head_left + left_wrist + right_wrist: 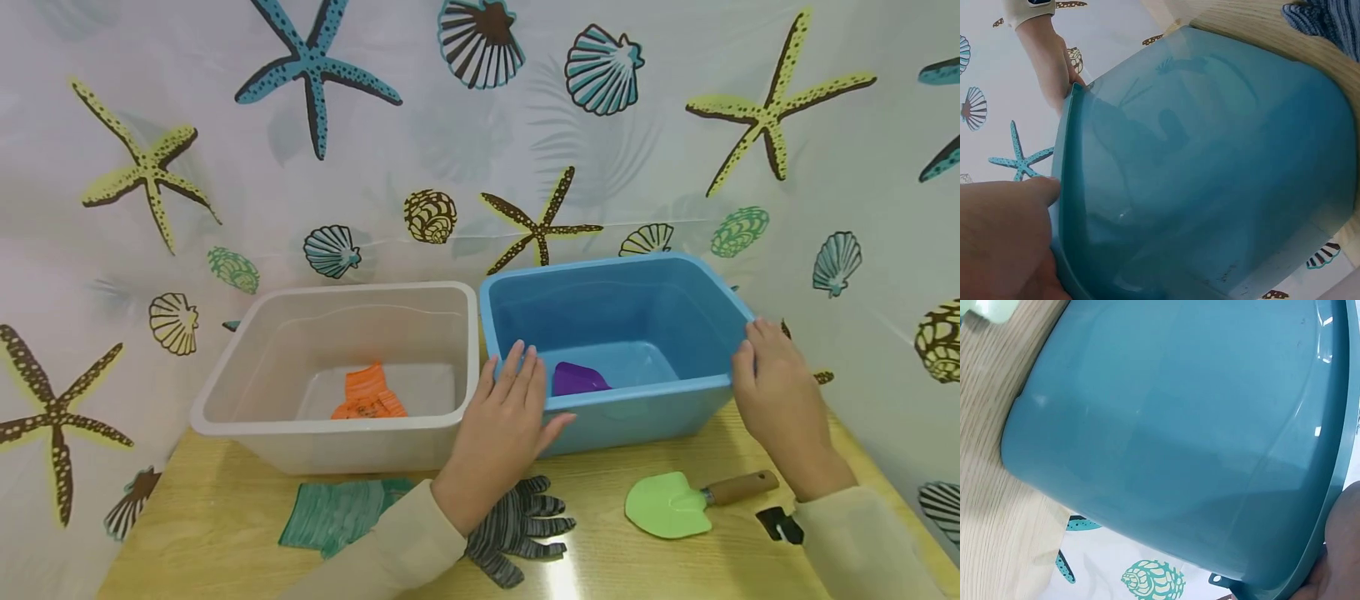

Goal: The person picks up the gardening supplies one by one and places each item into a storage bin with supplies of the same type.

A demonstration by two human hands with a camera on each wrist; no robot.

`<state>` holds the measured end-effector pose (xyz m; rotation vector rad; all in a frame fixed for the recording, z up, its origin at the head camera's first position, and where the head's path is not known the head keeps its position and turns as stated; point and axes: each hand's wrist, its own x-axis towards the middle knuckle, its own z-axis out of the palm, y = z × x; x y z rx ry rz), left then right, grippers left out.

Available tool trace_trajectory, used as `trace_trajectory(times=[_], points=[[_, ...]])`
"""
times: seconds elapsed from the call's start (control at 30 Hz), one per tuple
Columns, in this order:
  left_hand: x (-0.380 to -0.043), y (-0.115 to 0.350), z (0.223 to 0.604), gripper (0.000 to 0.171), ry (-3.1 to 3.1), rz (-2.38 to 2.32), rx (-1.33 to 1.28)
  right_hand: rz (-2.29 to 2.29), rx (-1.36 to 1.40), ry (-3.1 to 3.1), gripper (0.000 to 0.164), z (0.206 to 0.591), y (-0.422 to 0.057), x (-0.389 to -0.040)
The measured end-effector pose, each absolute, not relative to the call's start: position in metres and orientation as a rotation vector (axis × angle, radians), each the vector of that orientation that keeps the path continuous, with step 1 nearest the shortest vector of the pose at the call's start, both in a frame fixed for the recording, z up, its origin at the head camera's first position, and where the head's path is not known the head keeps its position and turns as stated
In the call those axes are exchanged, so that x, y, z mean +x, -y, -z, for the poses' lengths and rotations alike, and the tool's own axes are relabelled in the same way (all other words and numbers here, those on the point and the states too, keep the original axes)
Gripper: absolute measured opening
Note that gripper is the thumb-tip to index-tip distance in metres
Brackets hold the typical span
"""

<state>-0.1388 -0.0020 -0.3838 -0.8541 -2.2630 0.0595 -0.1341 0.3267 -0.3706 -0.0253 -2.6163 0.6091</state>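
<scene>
A blue plastic bin (pixel 615 417) stands on the table, with a purple item (pixel 577 379) partly hidden behind its front wall. My left hand (pixel 498 425) lies over the bin's front left corner, fingers straight across the rim and thumb spread along the front. In the left wrist view its thumb (pixel 1044 187) meets the rim. At the right, my right hand (pixel 783 396) grips the bin's rim near the front right corner. The right wrist view has the curled fingers (pixel 1316 581) at the rim's edge, beside the bin's outer wall (pixel 1166 425).
A whitish bin (pixel 345 446) sits left of the blue one, with an orange glove (pixel 367 392) inside. Before it lie a green glove (pixel 330 512) and a grey striped glove (pixel 517 529), partly covered by my left arm. A green trowel (pixel 667 504) with a wooden handle lies near my right arm.
</scene>
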Motion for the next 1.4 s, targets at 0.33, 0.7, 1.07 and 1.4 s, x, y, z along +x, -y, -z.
trace_trajectory(times=[0.33, 0.7, 1.07, 1.4], points=[[-0.136, 0.003, 0.377, 0.076, 2.331, -0.039, -0.791, -0.601, -0.063, 2.601, 0.051, 0.371, -0.317, -0.126], [-0.141, 0.007, 0.376, 0.076, 2.313, -0.017, -0.811, -0.602, -0.050, 2.594, 0.051, 0.368, -0.312, -0.126], [-0.140, 0.008, 0.376, 0.071, 2.359, 0.055, -0.816, -0.597, -0.039, 2.584, 0.050, 0.369, -0.310, -0.123], [-0.139, 0.009, 0.378, 0.069, 2.367, 0.081, -0.829, -0.588, -0.059, 2.565, 0.049, 0.371, -0.308, -0.119]])
